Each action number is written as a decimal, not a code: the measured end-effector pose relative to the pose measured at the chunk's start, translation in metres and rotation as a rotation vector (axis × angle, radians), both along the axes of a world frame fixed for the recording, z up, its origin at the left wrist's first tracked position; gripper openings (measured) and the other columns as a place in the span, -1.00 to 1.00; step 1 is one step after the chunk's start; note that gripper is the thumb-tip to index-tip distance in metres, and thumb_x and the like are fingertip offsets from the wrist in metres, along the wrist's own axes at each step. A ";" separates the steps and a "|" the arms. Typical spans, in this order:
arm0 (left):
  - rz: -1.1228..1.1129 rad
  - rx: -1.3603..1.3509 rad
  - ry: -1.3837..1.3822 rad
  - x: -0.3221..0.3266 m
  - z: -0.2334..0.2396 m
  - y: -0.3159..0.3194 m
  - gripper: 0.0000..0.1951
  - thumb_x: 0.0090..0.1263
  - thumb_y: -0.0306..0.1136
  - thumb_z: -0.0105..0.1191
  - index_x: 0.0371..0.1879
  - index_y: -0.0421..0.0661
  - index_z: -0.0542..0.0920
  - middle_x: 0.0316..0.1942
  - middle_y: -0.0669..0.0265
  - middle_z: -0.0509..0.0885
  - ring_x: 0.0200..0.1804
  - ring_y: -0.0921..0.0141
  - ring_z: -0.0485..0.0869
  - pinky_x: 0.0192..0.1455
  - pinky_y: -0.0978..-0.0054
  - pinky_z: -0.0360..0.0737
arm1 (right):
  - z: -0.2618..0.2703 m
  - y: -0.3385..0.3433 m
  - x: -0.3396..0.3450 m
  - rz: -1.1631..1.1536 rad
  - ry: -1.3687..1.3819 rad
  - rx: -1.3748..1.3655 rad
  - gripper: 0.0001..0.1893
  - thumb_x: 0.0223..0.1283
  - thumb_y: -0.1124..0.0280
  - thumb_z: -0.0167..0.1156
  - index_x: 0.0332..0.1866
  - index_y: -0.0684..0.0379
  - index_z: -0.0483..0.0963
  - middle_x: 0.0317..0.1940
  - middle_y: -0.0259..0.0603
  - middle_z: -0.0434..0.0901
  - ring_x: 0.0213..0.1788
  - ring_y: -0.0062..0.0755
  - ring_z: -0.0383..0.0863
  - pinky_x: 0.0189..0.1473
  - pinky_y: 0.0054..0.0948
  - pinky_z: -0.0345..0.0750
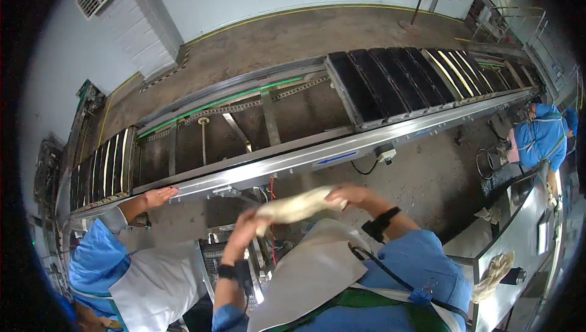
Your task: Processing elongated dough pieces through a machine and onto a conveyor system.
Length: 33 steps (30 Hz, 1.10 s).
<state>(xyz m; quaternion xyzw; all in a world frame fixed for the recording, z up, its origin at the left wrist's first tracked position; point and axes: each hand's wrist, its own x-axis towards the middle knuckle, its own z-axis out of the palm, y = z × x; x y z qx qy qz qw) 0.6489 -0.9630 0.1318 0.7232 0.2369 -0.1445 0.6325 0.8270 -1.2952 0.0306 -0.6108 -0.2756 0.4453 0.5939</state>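
Note:
A cream-coloured cloth [297,207], blurred by motion, stretches between my two hands in front of my white apron. My left hand [243,230] grips its left end, and my right hand [350,195] grips the other, a little higher. Both wrists wear black bands. The cloth hangs in the air on my side of a long metal conveyor [265,163], whose near rail bears a blue arrow. Black trays [389,83] sit on the conveyor to the right, beyond an open stretch showing a chain.
At my left a co-worker in blue rests a hand [158,197] by the rail. Another person [540,135] stands at far right. A metal table [508,254] at my right bears a crumpled cloth [494,277] and a dark cylinder [513,276]. A metal frame [206,263] stands at my left.

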 end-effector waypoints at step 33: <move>1.199 -0.490 -0.447 -0.246 -0.151 -0.045 -0.57 0.57 -0.42 -0.11 0.40 -0.09 0.29 0.29 0.11 0.50 0.24 0.24 0.55 0.21 0.32 0.54 | 0.015 0.181 0.218 -0.811 -0.313 -0.216 -0.44 0.06 0.51 0.24 0.27 0.28 0.48 -0.16 -0.14 0.63 -0.23 -0.41 0.59 -0.16 -0.40 0.49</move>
